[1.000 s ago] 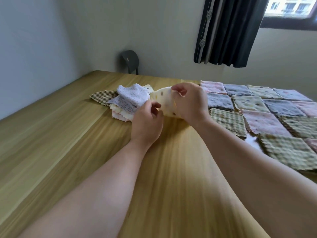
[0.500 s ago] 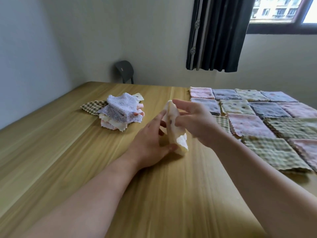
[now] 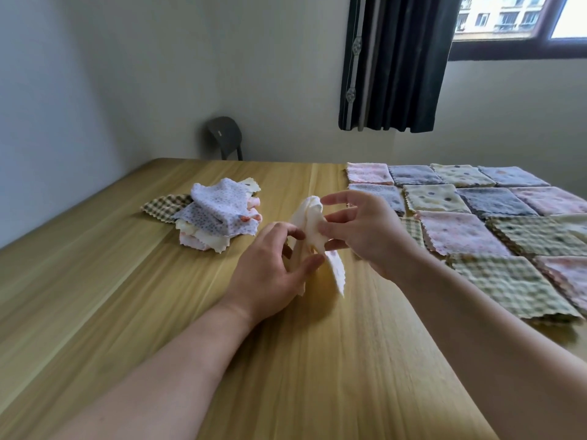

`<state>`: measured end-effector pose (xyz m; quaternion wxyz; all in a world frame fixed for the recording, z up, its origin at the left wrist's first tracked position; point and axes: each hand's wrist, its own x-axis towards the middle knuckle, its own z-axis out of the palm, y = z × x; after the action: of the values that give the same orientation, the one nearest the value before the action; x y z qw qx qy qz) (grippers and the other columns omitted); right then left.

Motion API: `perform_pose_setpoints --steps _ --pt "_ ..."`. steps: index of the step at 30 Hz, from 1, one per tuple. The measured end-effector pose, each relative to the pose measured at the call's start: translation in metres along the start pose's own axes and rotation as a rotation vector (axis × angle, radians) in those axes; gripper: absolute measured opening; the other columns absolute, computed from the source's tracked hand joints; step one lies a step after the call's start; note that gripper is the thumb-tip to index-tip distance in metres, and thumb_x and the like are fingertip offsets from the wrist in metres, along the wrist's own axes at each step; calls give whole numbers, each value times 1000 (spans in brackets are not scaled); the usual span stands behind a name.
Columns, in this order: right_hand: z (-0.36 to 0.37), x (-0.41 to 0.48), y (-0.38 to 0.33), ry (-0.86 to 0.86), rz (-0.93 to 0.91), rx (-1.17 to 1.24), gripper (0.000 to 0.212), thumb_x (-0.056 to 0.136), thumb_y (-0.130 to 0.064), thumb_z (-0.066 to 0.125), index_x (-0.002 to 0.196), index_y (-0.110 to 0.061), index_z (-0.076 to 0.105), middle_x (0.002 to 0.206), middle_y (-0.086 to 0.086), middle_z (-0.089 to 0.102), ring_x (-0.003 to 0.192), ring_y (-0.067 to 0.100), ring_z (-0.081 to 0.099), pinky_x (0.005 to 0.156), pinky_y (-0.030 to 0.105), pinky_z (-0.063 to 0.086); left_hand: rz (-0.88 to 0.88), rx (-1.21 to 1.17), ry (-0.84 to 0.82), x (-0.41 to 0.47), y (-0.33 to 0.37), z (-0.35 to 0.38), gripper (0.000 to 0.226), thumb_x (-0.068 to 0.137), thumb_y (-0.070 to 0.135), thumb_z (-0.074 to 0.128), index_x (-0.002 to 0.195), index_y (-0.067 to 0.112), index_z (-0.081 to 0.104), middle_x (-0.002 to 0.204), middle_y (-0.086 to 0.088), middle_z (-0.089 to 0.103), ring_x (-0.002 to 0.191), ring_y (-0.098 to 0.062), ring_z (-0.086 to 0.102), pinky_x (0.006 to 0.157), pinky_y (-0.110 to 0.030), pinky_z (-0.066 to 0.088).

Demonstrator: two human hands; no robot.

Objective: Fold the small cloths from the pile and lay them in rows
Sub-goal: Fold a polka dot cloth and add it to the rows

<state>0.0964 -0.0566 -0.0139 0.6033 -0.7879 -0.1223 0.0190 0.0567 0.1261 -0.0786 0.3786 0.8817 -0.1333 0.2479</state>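
- Right now the cream cloth (image 3: 313, 231) hangs upright between the two hands, above the surface (image 3: 111, 281) and in front of the person; its long axis runs near vertical, with a bunched top and a pinked lower corner dangling toward the wood.
- For the left hand (image 3: 270, 274), the grip is a loose pinch: thumb and fingers close on the cloth's lower half from the left, the palm turned toward the fabric.
- At the right hand (image 3: 365, 233), the grip is partly open. Its lower fingers touch the cloth's right side about mid-height, while the index finger stands spread and clear of the top. Whether those fingers actually pinch the fabric I cannot tell.
- Judging from that, the coming fold turns on the cloth lying between the grips, left hand low and right hand high; both are equally near, so it likely has to be spread flat before its edges can be matched.
- Well to the left sits the pile (image 3: 216, 214) of unfolded cloths, apart from both hands, a lilac speckled one on top.
- Rows of folded cloths (image 3: 476, 217) lie to the right, just beyond the right wrist, so the right hand is nearer the laying place.
- Against half a second earlier, little differs: the cloth was upright then too, the right fingers have opened wider, and the left fingers have curled further round the fabric.
- Against a second earlier, the hands were up beside the pile with the cloth held broadside showing its dots; now they are nearer the person and the cloth is edge-on.
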Motion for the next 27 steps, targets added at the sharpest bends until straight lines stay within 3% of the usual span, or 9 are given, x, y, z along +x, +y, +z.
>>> perform_pose_setpoints --steps 3,6,9,13,18,20,24,27 --pt "0 -2 -4 1 -38 -40 31 89 -10 76 117 -21 67 89 6 77 80 29 75 81 51 61 18 30 58 2 -3 1 19 92 37 72 105 24 65 104 15 60 83 -4 63 75 -28 54" --pt "0 -4 -8 36 -68 -105 19 96 -20 70 113 -28 68 88 9 75 73 27 70 79 44 62 43 58 144 4 -7 0 4 93 21 70 95 19 70 100 10 62 83 -5 63 75 -33 56" --pt "1 -9 -14 70 -114 -190 12 101 -30 60 102 -34 71 92 15 74 79 37 68 74 51 59 55 74 165 4 -7 -3 21 93 37 66 100 18 70 110 9 61 98 -6 61 85 -32 54" --pt "2 -15 -21 84 -151 -248 22 103 -36 56 92 -34 75 89 16 73 74 34 65 60 46 56 109 105 105 1 6 -4 54 85 68 64 111 21 67 112 13 62 105 -3 56 93 -23 46" --pt "2 -16 -24 43 -107 -163 23 101 -37 59 88 -31 78 81 -5 75 77 23 72 69 44 61 138 202 63 2 12 -3 78 74 84 59 120 21 63 111 12 64 107 -11 56 96 -32 43" --pt "3 -15 -24 5 -81 -114 23 101 -35 60 90 -27 79 83 -4 76 80 23 73 73 48 63 133 215 40 2 10 -1 72 77 79 63 121 22 61 110 11 64 105 -12 57 94 -33 44" --pt "3 -13 -21 -4 -99 -111 24 102 -34 60 90 -25 78 84 2 76 77 29 72 76 57 59 190 161 132 3 3 0 29 96 41 58 108 17 71 105 5 71 102 -16 63 90 -43 49" --pt "-3 -12 -24 21 -135 -238 23 100 -41 59 91 -29 76 82 0 75 67 20 64 71 52 58 42 7 170 2 5 -5 27 102 37 53 97 21 75 97 12 73 95 -6 64 86 -34 51"
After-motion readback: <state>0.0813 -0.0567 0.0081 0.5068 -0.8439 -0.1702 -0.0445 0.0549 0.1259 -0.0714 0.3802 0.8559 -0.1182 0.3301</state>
